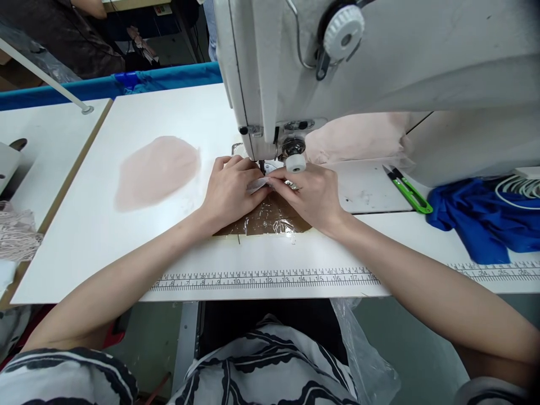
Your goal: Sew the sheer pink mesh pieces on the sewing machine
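Observation:
Just in front of the needle area of a white sewing machine point(261, 73), my left hand point(230, 188) and my right hand point(314, 194) meet, fingertips almost touching. Between them is a small piece of thin whitish fabric point(257, 184). Thumb and fingers of each hand pinch it, close to the presser foot point(262, 166). My fingers cover part of the fabric and the stitching spot. Under my hands lies a brown, shiny taped patch point(272, 218) on the table. A flat pale pink fabric piece point(158, 173) rests left of my left hand.
More pale pink fabric point(358, 138) lies beneath the machine arm. Green thread snips point(408, 191) and a bunched blue cloth point(476, 219) sit at the right. A printed ruler point(270, 279) runs along the front edge. White cords point(19, 233) lie far left. Another person's arm point(90, 7) shows behind.

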The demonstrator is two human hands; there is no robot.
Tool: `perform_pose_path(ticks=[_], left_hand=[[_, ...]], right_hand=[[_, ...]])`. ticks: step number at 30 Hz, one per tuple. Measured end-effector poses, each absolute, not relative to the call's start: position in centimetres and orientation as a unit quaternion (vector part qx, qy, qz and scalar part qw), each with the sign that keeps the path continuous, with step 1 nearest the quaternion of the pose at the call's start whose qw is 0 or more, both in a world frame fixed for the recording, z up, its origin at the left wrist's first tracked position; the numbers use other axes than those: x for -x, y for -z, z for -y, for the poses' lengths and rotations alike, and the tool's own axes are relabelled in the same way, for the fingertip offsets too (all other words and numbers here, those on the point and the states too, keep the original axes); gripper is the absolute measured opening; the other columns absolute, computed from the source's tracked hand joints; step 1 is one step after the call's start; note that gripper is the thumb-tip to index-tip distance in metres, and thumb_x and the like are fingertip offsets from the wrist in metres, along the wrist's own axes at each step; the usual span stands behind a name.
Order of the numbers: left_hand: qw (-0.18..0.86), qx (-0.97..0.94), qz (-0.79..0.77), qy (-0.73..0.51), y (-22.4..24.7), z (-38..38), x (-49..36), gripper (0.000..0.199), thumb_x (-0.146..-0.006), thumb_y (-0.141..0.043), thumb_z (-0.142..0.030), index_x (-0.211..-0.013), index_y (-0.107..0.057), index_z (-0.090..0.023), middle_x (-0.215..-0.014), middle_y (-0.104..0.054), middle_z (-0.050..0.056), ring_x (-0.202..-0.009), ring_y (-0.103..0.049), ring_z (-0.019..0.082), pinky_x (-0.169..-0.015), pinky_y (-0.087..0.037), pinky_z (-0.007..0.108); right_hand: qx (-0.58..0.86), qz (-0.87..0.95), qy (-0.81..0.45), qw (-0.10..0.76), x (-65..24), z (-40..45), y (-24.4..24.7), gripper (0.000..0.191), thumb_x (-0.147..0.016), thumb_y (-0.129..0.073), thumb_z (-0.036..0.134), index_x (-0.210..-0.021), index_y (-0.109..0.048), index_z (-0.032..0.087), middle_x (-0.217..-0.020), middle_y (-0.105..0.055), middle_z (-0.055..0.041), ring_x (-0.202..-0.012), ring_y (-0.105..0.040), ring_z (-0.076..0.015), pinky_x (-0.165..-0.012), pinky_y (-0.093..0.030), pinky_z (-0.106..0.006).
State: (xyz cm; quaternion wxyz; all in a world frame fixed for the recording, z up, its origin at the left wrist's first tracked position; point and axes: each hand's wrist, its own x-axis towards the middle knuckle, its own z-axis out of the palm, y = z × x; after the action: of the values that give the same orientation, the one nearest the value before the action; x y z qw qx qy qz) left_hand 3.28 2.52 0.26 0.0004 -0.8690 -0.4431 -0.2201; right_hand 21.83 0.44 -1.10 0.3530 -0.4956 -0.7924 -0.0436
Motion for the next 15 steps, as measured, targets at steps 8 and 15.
perform_pose_path(ticks=[8, 15], left_hand=[[0.064, 0.926, 0.334, 0.165, -1.6, -1.3, -1.5, 0.029, -0.099, -0.048, -0.033, -0.1, -0.075, -0.023, -0.104, -0.072, 0.006, -0.098, -0.06, 0.026, -0.085, -0.048, 0.043], [0.116, 0.936, 0.291, 0.162, -0.3, 1.2, -0.5, 0.033, -0.095, -0.051, -0.015, -0.124, -0.064, -0.018, -0.125, -0.068, 0.007, -0.118, -0.062, 0.024, -0.105, -0.046, 0.046]], right_hand=[[0.408, 0.843, -0.005, 0.349, -22.3, 0.9, 0.6, 0.021, -0.096, -0.056, 0.026, -0.089, -0.076, 0.023, -0.089, -0.078, 0.0013, -0.084, -0.072, -0.0165, -0.071, -0.054, -0.029], [0.332, 0.891, 0.074, 0.301, -22.7, 1.6, 0.8, 0.019, -0.092, -0.058, 0.014, -0.089, -0.075, 0.022, -0.101, -0.077, -0.0015, -0.098, -0.072, -0.0165, -0.1, -0.054, -0.037]])
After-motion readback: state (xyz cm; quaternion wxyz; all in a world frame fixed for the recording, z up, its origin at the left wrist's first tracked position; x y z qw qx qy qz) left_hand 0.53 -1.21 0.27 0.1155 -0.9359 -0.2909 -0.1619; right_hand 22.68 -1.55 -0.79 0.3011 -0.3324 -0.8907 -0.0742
